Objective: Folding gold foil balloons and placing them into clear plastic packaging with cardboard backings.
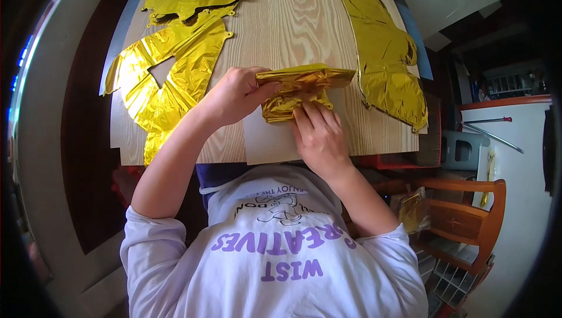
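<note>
Sheet (307,78), just one, folded, shiny gold foil: left hand (237,92) thumb-pinch tight on it, right hand (322,140) atop, grip unclear!

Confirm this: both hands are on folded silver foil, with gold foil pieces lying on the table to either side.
Wrong colour: the head view shows the folded foil gold, not silver. The left hand and right hand are on it; gold foil pieces lie to either side.

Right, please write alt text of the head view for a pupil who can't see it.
A person's left hand grips folded gold foil, the right hand touching its nearer part, over a wood-grain table. Flat gold foil balloons lie at left; another lies at right.
</note>
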{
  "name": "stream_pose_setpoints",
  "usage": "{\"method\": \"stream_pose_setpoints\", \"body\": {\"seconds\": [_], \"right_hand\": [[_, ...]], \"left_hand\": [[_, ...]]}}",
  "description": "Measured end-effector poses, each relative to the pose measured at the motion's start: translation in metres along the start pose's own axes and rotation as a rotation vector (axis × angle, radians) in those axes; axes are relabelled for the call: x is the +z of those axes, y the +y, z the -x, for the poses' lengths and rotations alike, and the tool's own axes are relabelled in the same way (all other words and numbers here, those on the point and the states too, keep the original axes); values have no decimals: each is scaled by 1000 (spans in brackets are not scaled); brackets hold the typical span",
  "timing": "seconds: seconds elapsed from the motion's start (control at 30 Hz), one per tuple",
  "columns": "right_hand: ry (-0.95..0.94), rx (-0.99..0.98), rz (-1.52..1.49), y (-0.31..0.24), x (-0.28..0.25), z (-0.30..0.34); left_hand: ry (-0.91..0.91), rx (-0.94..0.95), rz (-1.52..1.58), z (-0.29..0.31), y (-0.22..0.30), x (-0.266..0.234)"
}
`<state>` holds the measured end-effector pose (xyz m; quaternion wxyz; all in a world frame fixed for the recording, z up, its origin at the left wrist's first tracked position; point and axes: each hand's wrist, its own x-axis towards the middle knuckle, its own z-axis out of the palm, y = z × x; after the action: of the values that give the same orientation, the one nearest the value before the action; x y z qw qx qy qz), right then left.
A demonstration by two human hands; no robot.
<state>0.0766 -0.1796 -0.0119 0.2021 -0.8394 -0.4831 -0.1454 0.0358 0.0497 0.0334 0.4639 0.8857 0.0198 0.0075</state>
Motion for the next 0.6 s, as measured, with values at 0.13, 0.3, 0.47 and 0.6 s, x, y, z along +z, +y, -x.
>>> {"method": "stream_pose_setpoints", "body": {"seconds": [0.13, 0.3, 0.47, 0.6], "right_hand": [[-15, 27, 12, 0, 0, -6], [-30, 55, -66, 1, -1, -9], [61, 89, -227, 8, 7, 4], [122, 31, -168, 8, -3, 15]], "left_hand": [[38, 36, 29, 0, 8, 3], [63, 167, -53, 6, 5, 6], [55, 355, -145, 18, -15, 27], [25, 340, -195, 25, -7, 31]]}}
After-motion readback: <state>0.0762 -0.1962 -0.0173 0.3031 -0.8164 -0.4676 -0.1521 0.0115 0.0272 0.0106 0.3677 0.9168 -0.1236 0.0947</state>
